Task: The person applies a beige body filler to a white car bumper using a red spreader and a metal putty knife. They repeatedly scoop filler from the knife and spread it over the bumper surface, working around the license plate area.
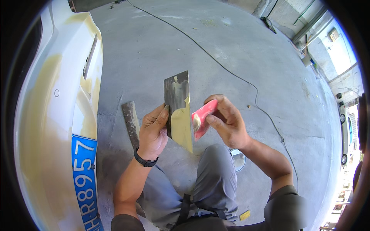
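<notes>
Grey concrete floor (150,57) spreads beneath the person. Working the pale yellow paste (180,123) well likely calls for a steady metal plate (174,90) and light, even strokes of the red spreader (204,112). The left hand (153,129) has its fingers clamped on the plate's left edge; the right hand (230,125) pinches the spreader between thumb and fingers, just beside the plate, contact unclear. Farther out lies a dark cable (282,139).
</notes>
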The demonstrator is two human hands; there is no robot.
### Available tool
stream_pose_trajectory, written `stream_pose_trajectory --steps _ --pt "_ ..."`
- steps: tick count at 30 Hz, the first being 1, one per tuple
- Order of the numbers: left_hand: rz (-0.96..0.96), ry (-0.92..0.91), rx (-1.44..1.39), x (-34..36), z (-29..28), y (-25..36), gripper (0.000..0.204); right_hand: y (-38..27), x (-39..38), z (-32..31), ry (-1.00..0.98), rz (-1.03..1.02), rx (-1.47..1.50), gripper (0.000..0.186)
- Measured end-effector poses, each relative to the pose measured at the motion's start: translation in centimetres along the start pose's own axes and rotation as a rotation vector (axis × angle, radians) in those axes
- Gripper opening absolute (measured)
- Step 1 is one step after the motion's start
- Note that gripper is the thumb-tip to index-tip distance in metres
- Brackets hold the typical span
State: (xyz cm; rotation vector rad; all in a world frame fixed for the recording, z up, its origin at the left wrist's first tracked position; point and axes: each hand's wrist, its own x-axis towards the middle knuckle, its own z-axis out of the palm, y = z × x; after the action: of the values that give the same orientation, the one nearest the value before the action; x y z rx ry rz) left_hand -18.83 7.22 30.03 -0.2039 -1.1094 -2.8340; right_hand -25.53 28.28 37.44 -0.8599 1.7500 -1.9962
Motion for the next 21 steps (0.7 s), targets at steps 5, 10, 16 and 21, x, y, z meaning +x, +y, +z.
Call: stream_pose_trajectory --steps 5,10,16,21 --pt "0.029 0.077 0.021 -0.5 0.8 -0.8 0.027 -3.7 0.7 0.7 0.225 -0.462 -0.322 0.027" --pt "0.122 0.033 -0.135 -0.2 0.8 1.2 0.034 -4.4 -0.4 4.5 0.175 -0.506 -0.858 0.038" --pt "0.123 0.073 -0.08 -1.0 1.4 2.5 0.025 -7.0 1.9 4.3 0.229 -0.549 -0.883 0.038" --pt "0.16 0.233 -0.192 0.3 -0.7 2.0 0.025 -4.0 3.1 5.2 0.065 -0.536 -0.965 0.039"
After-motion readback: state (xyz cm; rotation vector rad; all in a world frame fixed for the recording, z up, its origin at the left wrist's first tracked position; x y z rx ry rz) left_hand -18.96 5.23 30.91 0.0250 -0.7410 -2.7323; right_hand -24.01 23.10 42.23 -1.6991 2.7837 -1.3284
